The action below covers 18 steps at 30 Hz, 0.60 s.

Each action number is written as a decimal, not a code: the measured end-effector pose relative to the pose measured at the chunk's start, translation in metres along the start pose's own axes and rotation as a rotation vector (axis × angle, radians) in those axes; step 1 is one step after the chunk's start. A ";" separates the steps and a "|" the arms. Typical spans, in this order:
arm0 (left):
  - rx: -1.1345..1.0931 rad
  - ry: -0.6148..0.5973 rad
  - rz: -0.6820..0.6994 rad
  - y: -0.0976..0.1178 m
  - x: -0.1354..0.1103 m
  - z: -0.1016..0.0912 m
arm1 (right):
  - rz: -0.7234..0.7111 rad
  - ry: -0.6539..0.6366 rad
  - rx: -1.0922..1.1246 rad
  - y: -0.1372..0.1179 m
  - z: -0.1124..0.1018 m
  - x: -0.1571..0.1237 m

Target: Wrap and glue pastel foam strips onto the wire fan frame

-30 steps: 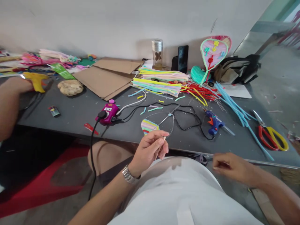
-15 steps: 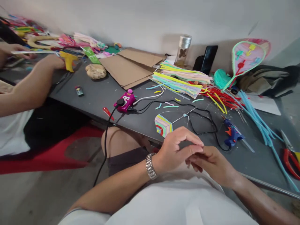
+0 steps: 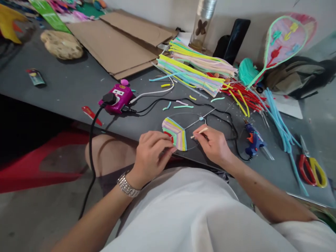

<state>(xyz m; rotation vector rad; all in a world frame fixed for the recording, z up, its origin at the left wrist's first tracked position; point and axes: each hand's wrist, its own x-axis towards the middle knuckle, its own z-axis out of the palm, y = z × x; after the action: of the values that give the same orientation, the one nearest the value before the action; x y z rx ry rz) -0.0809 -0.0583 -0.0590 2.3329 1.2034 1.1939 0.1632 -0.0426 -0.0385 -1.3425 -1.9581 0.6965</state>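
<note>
My left hand (image 3: 153, 155), with a metal wristwatch (image 3: 127, 184) on its wrist, is closed on the striped edge of a wire racket frame (image 3: 185, 131) lying on the table. Pastel pipe cleaner stripes (image 3: 174, 134) fill one end of that frame, and the rest of the loop is bare. My right hand (image 3: 214, 145) pinches a short cream pipe cleaner piece (image 3: 200, 132) just over the frame's open part. Its fingers are close to the wire, and I cannot tell whether the piece touches it.
A blue glue gun (image 3: 253, 140) lies right of the frame, its black cord looping behind it to a purple power socket (image 3: 115, 98). Pipe cleaner bundles (image 3: 194, 70), red-handled scissors (image 3: 311, 171), cardboard sheets (image 3: 115, 42) and a finished racket (image 3: 285, 42) surround the work.
The cream piece has passed from my left hand to my right. My hands have separated and moved onto the frame. The view has tilted down, and the other person's arm has left view.
</note>
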 end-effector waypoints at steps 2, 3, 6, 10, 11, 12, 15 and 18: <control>0.007 -0.029 0.133 -0.003 -0.006 0.012 | -0.049 -0.034 -0.048 0.004 0.005 0.002; 0.000 -0.044 0.177 -0.004 -0.009 0.017 | -0.075 -0.003 -0.049 0.006 0.008 0.000; -0.007 -0.062 0.253 -0.010 -0.014 0.028 | -0.220 0.131 -0.020 0.007 0.016 -0.010; 0.016 -0.059 0.277 -0.015 -0.016 0.032 | -0.401 0.057 -0.063 0.004 0.024 -0.020; 0.021 -0.062 0.275 -0.016 -0.016 0.032 | -0.405 0.033 -0.080 0.003 0.025 -0.020; 0.022 -0.067 0.270 -0.017 -0.016 0.031 | -0.396 0.013 -0.094 0.003 0.025 -0.019; 0.005 -0.072 0.263 -0.017 -0.017 0.031 | -0.378 -0.038 -0.109 0.002 0.025 -0.016; -0.004 -0.074 0.260 -0.017 -0.017 0.032 | -0.366 -0.079 -0.136 0.003 0.024 -0.015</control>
<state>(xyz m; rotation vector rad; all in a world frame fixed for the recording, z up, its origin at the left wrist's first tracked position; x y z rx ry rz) -0.0715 -0.0568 -0.0980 2.5664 0.8928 1.1724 0.1503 -0.0575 -0.0597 -1.0014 -2.2685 0.4516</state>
